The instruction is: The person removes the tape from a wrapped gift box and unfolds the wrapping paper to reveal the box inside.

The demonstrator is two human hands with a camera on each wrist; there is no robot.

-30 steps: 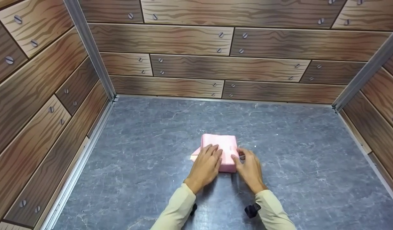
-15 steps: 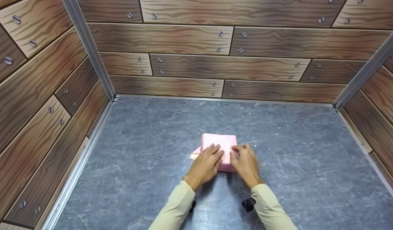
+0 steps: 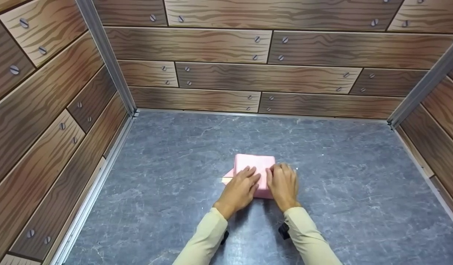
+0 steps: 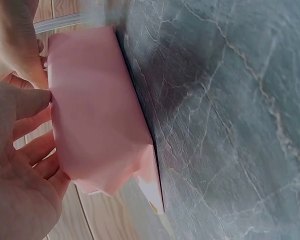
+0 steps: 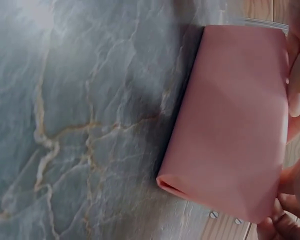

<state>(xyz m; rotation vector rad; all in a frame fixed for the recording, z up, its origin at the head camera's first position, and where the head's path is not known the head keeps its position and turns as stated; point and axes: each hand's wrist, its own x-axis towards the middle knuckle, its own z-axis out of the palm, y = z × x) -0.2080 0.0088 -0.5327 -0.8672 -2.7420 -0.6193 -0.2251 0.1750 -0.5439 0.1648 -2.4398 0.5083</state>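
Marbled grey tabletop [image 3: 167, 176] bears a boxy pink package [image 3: 254, 161] with a pointed flap [image 3: 230, 173].

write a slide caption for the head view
Left hand on a pink package, right hand at its right edge, on a grey marbled surface with wood-patterned walls around.

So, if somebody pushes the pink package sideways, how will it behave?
The pink package would probably slide rather than roll, because its faces look broad and flat. Its body seems fairly stiff, since the edges run nearly straight. The flap sticking out at its left end looks thin, so it may bend or catch.
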